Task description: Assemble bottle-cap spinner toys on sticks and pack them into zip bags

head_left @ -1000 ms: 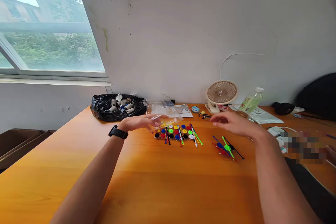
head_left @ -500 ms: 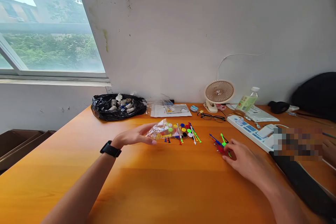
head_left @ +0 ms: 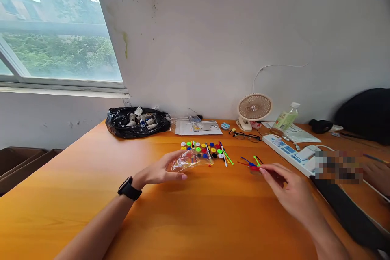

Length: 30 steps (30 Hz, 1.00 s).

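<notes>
My left hand (head_left: pixel 161 170), with a black watch on its wrist, holds a small clear plastic bag (head_left: pixel 189 160) just above the orange table (head_left: pixel 76 195). Behind the bag lie several coloured round caps and thin plastic sticks (head_left: pixel 210 151) in rows. My right hand (head_left: pixel 288 189) pinches a bunch of coloured sticks (head_left: pixel 252 163) (blue, green, red, black) at their near ends, right of the caps. The sticks' far ends fan out to the left over the table.
A black bag of spools (head_left: pixel 137 122) sits at the back left by the wall. A sheet with a clear packet (head_left: pixel 198 127), glasses (head_left: pixel 245 135), a small fan (head_left: pixel 254 109), a bottle (head_left: pixel 286 118) and a power strip (head_left: pixel 289 152) line the back right. Another person's hand (head_left: pixel 378 175) is at far right.
My left hand drew the clear bag back toward me, off the caps. My right hand dropped onto the loose sticks at right and closed on them.
</notes>
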Tool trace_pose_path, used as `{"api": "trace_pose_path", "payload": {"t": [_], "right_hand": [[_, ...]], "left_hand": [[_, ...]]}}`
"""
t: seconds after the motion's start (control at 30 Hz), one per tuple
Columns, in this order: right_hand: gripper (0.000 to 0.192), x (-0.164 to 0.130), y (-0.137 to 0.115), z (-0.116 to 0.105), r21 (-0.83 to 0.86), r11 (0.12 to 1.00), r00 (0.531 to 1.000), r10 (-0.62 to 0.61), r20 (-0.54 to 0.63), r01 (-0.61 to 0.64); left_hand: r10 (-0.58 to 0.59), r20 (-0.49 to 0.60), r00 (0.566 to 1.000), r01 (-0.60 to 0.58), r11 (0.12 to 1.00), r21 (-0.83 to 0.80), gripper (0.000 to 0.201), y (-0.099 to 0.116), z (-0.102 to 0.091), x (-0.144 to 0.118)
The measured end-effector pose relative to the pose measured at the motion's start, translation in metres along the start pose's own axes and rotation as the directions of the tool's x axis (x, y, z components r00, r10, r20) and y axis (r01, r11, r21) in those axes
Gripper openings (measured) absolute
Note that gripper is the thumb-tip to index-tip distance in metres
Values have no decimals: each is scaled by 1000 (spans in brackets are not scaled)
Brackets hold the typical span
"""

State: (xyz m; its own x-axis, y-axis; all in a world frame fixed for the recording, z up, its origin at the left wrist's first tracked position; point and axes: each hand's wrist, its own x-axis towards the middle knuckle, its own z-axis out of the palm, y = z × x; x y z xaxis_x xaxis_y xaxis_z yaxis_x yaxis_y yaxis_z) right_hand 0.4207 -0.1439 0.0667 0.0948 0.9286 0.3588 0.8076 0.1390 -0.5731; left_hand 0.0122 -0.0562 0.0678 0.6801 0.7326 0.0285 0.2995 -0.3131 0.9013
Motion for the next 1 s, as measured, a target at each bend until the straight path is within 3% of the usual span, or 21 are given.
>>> {"api": "trace_pose_path", "payload": {"t": [0.1, 0.23, 0.5, 0.67, 0.77, 0.83, 0.9, 1.0], "right_hand": [[28, 10, -42, -1, 158, 984, 996, -85, 4, 83], [27, 33, -85, 4, 201, 966, 963, -200, 183, 162], [18, 65, -123, 39, 211, 947, 862, -310, 401, 242], [32, 71, -148, 50, 296, 917, 768, -389, 508, 269], [40, 80, -135, 35, 339, 910, 829, -372, 418, 238], [40, 87, -104, 18, 289, 935, 891, -301, 341, 205], [36, 91, -61, 2, 111, 988, 963, -130, 237, 106], [26, 89, 7, -10, -209, 978, 962, 85, 261, -30]], "left_hand": [[-7, -12, 1000, 8, 996, 92, 88, -1, 8, 0], [40, 19, 999, -42, 993, 114, 85, -2, 18, 3], [112, 13, 994, -112, 994, 1, 83, 0, 28, 6], [107, -12, 994, -108, 993, -43, 81, -3, 28, 6], [122, -27, 992, -124, 987, -101, 80, -3, 23, 6], [139, -39, 990, -142, 983, -116, 80, -3, 19, 5], [138, -52, 989, -142, 985, -97, 79, -3, 17, 5], [105, -60, 993, -107, 994, -28, 80, -6, 17, 4]]}}
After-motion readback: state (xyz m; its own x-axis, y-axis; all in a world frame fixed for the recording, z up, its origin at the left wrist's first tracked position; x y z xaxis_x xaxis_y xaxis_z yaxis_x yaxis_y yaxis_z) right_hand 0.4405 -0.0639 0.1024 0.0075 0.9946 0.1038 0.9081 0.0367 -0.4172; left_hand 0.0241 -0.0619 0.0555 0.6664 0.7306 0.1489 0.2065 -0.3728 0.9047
